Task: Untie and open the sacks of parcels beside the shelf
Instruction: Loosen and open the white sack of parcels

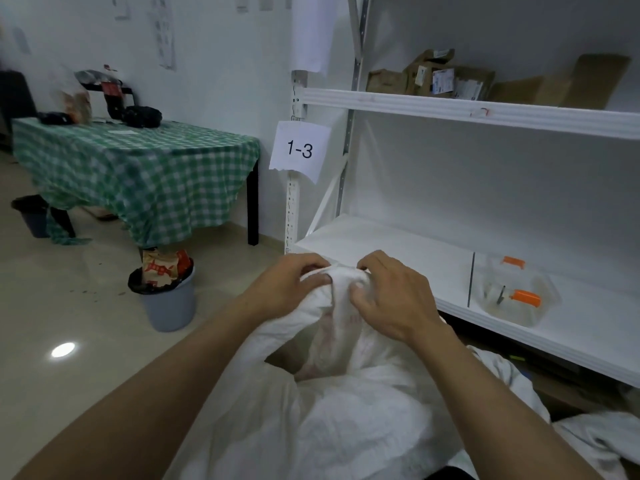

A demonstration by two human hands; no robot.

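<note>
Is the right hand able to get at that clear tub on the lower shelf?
Probably yes: the clear tub sits near the open shelf front, nothing between it and the right hand. That hand grips the sack, though, and must let go first.

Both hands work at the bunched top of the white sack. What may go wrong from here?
1. The left hand and right hand pinch the bunched neck of the white sack; a hard pull may tear the fabric instead of loosening the tie.
2. The shelf edge is close behind; a sudden release may knock the knuckles on it.
</note>
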